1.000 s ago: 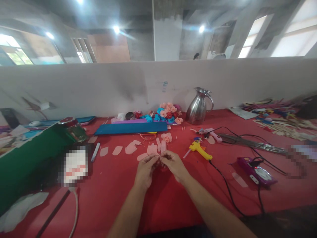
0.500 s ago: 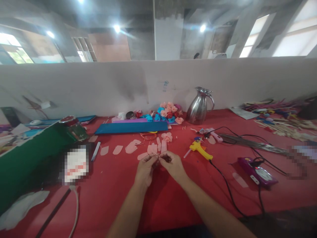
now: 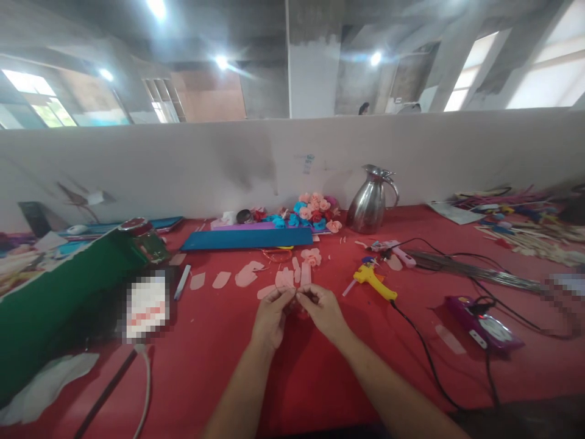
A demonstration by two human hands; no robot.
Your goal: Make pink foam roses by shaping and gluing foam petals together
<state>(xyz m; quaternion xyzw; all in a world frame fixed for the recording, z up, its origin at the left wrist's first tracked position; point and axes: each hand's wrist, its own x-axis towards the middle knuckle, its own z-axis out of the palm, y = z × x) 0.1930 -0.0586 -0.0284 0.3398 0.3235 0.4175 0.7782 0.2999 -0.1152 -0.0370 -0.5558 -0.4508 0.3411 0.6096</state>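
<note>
My left hand (image 3: 273, 311) and my right hand (image 3: 321, 308) meet over the red table, thumbs and index fingers pinched tip to tip. A small pink piece, probably a paper petal, is between them, mostly hidden by the fingers. Just beyond the fingertips lie pink petal cut-outs (image 3: 285, 277), with a finished pink rose (image 3: 311, 256) behind them. Further left are loose pink petals (image 3: 222, 280) and a petal pile (image 3: 249, 274). To the right of my right hand lies a yellow glue gun (image 3: 375, 284) with a glue stick in it.
A blue sheet (image 3: 247, 239) lies before a bunch of paper flowers (image 3: 315, 207). Behind stands a steel jug (image 3: 368, 201). At right are a purple power strip (image 3: 484, 326), cables and a wire bundle (image 3: 475, 271). At left are a glass jar (image 3: 146, 241) and a green board (image 3: 68, 299).
The view has shifted slightly, so the table things sit a little lower and further right. My hands stay pinched together, with the fingertips slightly readjusted.
</note>
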